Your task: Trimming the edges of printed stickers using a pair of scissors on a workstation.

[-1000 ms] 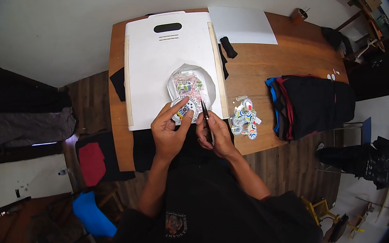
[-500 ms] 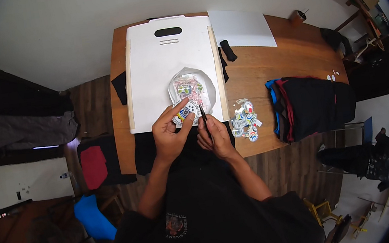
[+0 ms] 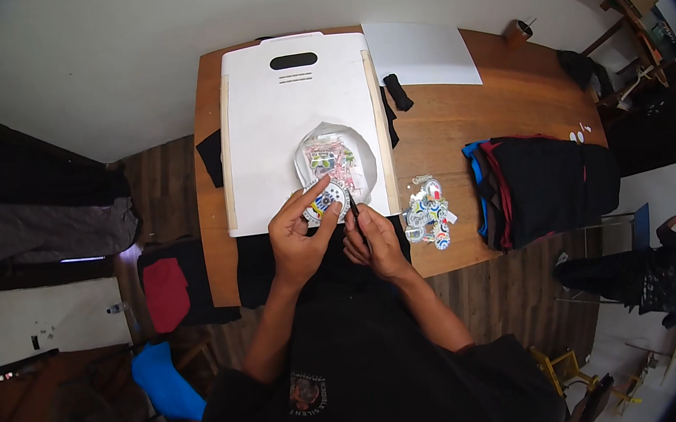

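Note:
My left hand (image 3: 300,237) pinches a round printed badge (image 3: 327,199), white with a dark rim and blue and yellow in the middle, between thumb and fingers. My right hand (image 3: 378,244) is closed around a slim black pointed tool (image 3: 353,203), its tip close to the badge's right edge. The fingers hide the tool's lower part, so its exact kind is unclear. Just beyond both hands, a round white open holder (image 3: 360,144) contains printed scraps (image 3: 329,157) in red, green and white. It rests on a white board (image 3: 260,136) with a slot handle.
Right of the board, a pile of cut-out badges (image 3: 431,216) lies on the wooden table (image 3: 438,129). Farther right are folded dark garments (image 3: 552,183). A white sheet (image 3: 424,50), a black rolled item (image 3: 397,92) and a brown cup (image 3: 517,31) sit toward the back. A person in black (image 3: 644,265) is at far right.
The badge has turned and shifted slightly in my left hand, while the black tool's tip sits a little lower beside it. The person at far right has raised an arm.

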### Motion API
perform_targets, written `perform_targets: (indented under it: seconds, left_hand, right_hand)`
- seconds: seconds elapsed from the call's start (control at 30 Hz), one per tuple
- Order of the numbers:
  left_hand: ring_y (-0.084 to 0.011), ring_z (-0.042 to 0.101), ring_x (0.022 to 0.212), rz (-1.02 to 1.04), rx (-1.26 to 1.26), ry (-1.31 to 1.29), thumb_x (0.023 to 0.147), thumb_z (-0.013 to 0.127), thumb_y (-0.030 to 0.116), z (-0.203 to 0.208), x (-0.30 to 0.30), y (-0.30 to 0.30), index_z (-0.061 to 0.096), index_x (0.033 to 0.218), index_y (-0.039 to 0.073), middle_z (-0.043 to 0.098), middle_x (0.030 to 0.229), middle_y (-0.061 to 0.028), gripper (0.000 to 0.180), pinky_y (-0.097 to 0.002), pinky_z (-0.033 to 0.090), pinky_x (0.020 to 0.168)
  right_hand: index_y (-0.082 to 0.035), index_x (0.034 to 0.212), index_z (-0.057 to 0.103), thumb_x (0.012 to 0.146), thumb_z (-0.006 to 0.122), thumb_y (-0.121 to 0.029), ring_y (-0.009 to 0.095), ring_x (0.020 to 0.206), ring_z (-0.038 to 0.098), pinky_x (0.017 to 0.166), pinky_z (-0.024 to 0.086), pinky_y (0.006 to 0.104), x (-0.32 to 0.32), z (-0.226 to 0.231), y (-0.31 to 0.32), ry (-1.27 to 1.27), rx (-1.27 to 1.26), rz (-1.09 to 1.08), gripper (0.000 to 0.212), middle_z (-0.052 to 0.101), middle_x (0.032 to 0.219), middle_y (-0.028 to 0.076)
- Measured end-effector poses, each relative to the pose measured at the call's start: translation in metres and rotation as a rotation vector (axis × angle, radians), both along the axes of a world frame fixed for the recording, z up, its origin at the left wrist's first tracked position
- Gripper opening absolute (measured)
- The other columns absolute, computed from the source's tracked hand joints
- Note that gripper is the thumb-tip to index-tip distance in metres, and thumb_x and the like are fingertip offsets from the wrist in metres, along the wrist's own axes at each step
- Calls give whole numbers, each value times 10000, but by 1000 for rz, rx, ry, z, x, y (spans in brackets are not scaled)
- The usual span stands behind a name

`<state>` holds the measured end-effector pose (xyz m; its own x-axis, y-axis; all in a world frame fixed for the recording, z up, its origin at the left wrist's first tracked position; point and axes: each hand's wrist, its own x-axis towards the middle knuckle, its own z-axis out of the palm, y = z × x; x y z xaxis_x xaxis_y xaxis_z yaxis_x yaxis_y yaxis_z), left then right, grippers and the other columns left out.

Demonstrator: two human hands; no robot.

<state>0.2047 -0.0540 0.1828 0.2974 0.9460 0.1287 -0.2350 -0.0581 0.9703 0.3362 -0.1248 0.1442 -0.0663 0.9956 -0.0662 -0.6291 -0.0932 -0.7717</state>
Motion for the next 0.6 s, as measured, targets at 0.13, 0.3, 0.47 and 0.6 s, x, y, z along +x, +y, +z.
perform_targets:
  seconds: [0.13,0.3,0.47,0.6]
  left_hand:
    - [-113,623,979,0,-6,1,865,672,-133,-1,0,0,610,1275,-90,635,1063,-109,417,-214,515,825]
    - [-110,622,977,3,-2,3,864,673,-133,-2,0,0,612,1273,-89,635,1065,-108,416,-210,510,818]
    - [-108,621,976,6,1,10,862,676,-132,-2,0,0,613,1273,-88,635,1060,-104,419,-208,507,810]
    - [-103,620,964,8,-6,22,861,675,-132,-2,-1,-1,615,1275,-83,634,1048,-98,421,-205,503,802]
  right_hand:
    - [-61,968,472,1094,353,-363,52,412,235,410,226,218,0,-1,0,6,12,-2,348,302,539,-50]
    - [-61,967,472,1094,355,-359,53,413,236,411,225,221,0,0,1,5,-5,-7,344,301,539,-50]
    - [-61,967,471,1093,359,-359,52,413,235,411,223,222,0,0,1,0,4,-3,342,300,540,-50]
    - [-63,966,471,1093,361,-362,50,413,233,412,220,221,0,1,0,-5,1,-5,343,298,541,-52]
